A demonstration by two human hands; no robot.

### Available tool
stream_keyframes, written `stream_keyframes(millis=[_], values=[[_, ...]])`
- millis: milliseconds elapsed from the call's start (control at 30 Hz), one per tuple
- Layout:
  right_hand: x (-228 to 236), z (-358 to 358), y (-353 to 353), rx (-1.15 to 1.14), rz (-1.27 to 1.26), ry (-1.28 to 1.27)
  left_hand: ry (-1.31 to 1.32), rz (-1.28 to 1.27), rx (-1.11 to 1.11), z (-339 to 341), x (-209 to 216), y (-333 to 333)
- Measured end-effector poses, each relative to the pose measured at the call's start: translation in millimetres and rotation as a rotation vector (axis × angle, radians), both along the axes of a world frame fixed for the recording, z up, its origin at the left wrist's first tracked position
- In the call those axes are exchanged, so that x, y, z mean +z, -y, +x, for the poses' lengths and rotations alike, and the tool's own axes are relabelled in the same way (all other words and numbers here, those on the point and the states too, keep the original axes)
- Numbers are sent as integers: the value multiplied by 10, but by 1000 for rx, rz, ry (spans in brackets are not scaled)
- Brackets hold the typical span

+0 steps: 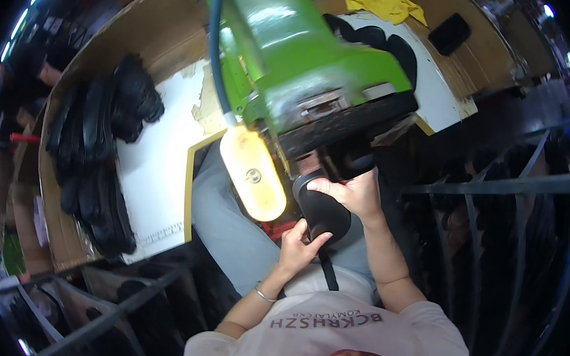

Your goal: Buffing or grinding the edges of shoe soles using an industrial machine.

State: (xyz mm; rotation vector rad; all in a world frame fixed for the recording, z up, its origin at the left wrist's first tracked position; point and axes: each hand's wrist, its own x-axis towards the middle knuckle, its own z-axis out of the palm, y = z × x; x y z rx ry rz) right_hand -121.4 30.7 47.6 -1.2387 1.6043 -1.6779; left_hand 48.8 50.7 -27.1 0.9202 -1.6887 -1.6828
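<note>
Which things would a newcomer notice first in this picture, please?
The big green machine at upper middle stands out, with a bright yellow oval piece at its lower left. Just below the machine, the left hand and right hand hold a black curved piece.

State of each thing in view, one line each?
Left hand: gripping the piece's near end
Right hand: gripping its far end, thumb on top
Smooth black curved flat piece: held in both hands; contact with machine unclear
Green metal machine: running or stopped, can't tell
Yellow oblong plate: beside machine, screw in face
Black pieces: piled at left
Yellow cloth: crumpled
</note>
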Motion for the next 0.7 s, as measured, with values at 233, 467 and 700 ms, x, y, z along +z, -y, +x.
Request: stream_keyframes(millis=[233, 467, 700], values=[[295, -406, -62, 107, 117, -346, -181, 122, 13, 149, -111, 182], [541, -1355, 43, -851, -321, 67, -125, -70, 471, 425, -171, 924], [-417, -1445, 1331, -656, 267, 58, -204, -268, 639, 1366, -773, 1779]])
